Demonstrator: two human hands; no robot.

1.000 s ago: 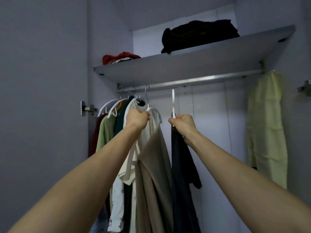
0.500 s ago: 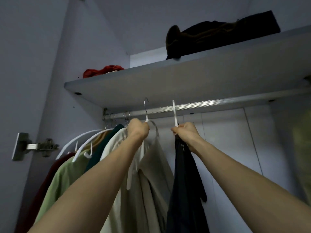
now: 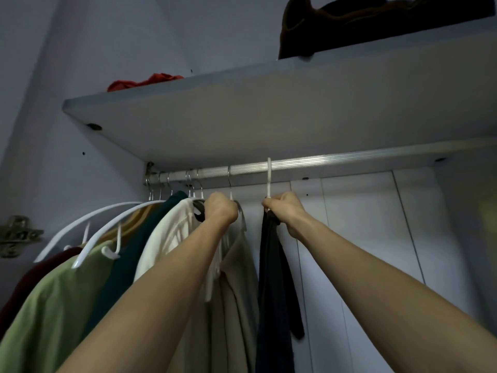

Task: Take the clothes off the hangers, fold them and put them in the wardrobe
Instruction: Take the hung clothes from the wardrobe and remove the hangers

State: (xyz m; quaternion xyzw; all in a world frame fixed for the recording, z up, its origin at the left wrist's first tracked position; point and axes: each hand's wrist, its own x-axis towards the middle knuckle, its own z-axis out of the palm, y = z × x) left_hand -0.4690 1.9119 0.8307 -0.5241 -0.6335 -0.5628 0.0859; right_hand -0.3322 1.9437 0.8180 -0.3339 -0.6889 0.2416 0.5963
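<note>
Both arms reach up to the metal rail (image 3: 336,164) under the wardrobe shelf (image 3: 269,109). My right hand (image 3: 285,211) grips the top of a white hanger (image 3: 269,179) whose hook sits over the rail; a dark garment (image 3: 274,286) hangs from it. My left hand (image 3: 220,210) grips the top of the hanger carrying a beige garment (image 3: 236,292), its metal hook (image 3: 229,181) on the rail. To the left hang a cream shirt (image 3: 172,238), a dark green garment (image 3: 139,259), a light green shirt (image 3: 53,305) and a dark red one (image 3: 32,275).
On the shelf lie a dark folded pile (image 3: 376,20) at the right and a red garment (image 3: 145,80) at the left. A door hinge (image 3: 16,235) sticks out at the left wall. The rail is bare to the right of the dark garment.
The view has tilted up and moved closer to the rail and shelf. Both hands keep their grip on the same two hangers, which still hang from the rail.
</note>
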